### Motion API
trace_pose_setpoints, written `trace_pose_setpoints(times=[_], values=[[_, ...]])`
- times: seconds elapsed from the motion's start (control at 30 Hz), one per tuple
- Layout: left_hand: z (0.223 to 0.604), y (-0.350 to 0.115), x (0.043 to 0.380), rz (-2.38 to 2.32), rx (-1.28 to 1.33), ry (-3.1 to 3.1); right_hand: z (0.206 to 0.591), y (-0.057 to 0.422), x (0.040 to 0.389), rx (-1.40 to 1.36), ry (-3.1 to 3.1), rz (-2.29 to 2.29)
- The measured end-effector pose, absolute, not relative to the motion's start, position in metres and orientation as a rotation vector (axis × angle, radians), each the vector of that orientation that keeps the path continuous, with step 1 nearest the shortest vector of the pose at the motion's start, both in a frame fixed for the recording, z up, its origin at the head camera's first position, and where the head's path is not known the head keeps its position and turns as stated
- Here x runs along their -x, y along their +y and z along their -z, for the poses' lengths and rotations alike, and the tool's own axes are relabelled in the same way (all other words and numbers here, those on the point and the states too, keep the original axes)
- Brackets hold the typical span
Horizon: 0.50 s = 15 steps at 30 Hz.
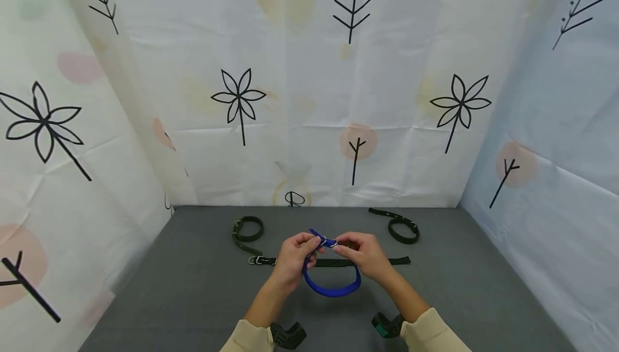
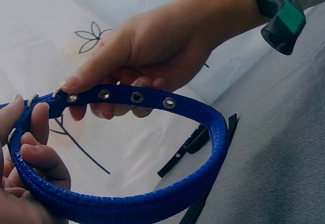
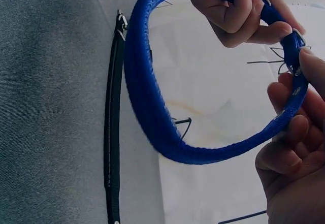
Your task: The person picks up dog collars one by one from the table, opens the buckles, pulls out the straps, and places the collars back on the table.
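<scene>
A blue collar (image 1: 333,292) with a padded band hangs as a loop between both hands over the table. My left hand (image 1: 291,259) pinches it by the metal buckle (image 3: 298,37), thumb on top. Close beside it, my right hand (image 1: 366,255) grips the strap end between thumb and fingers. A row of metal eyelets (image 2: 136,97) runs along that end in the left wrist view. The strap passes through the buckle, and its tip sticks out past the left thumb.
Behind the hands a dark green collar (image 1: 398,260) lies stretched across the grey table (image 1: 193,298). One more coiled dark strap (image 1: 249,236) lies at the back left, another (image 1: 405,240) at the back right. Printed white cloth (image 1: 300,94) walls in the back and sides.
</scene>
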<state>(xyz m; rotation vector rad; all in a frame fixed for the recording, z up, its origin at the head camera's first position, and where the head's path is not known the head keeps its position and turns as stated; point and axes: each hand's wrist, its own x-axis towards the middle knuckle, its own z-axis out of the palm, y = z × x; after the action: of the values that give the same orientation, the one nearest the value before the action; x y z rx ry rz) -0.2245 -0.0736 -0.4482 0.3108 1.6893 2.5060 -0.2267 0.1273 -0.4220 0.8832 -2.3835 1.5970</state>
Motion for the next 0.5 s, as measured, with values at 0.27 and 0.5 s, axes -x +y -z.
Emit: trace_pose_setpoints(times=[0.27, 0.5], values=[[0.449, -0.079, 0.226, -2.591, -0.256, 1.669, 0.446, 0.135, 0.238, -0.848, -2.322, -1.680], [0.449, -0.087, 0.228, -2.632, -0.248, 1.722, 0.454, 0.143, 0.236, -0.789, -2.420, -1.716]])
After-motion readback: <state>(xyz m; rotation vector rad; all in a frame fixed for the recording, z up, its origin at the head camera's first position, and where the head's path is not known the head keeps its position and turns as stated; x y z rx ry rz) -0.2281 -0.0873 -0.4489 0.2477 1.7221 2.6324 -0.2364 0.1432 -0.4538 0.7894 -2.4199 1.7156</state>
